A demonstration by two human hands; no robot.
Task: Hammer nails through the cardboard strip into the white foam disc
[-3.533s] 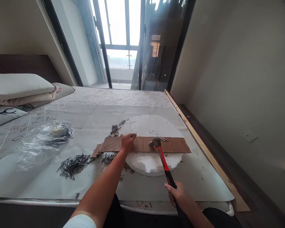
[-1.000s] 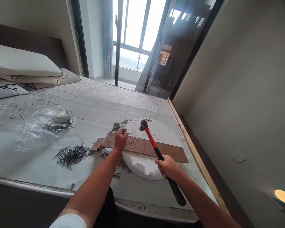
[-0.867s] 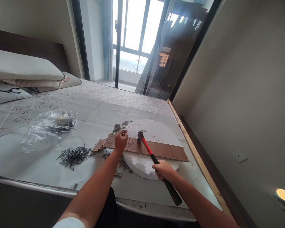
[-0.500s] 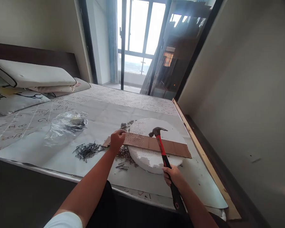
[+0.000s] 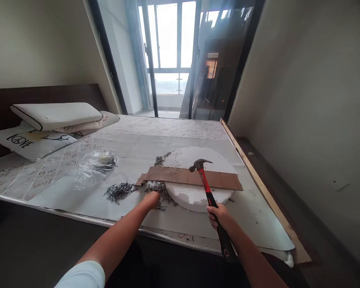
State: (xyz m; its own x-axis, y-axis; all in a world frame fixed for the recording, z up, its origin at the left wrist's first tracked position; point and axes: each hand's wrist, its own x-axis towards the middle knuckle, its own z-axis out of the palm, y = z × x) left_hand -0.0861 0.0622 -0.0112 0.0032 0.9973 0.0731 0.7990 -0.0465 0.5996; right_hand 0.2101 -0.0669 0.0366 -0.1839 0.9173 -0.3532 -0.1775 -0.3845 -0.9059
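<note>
My right hand (image 5: 218, 216) is wrapped tight around the hammer (image 5: 208, 197) handle, head up and away from me over the brown strip (image 5: 195, 177) (long axis runs left-right across the foam disc (image 5: 198, 196)). My left hand (image 5: 151, 199) is down on loose nails (image 5: 159, 188) just beyond it, fingers curled, can't tell grip. Nail pile (image 5: 118, 191) left of that.

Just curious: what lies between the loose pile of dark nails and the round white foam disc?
In the head view, a heap of small grey bits, the left hand at its near edge, lies between nails and disc.
</note>
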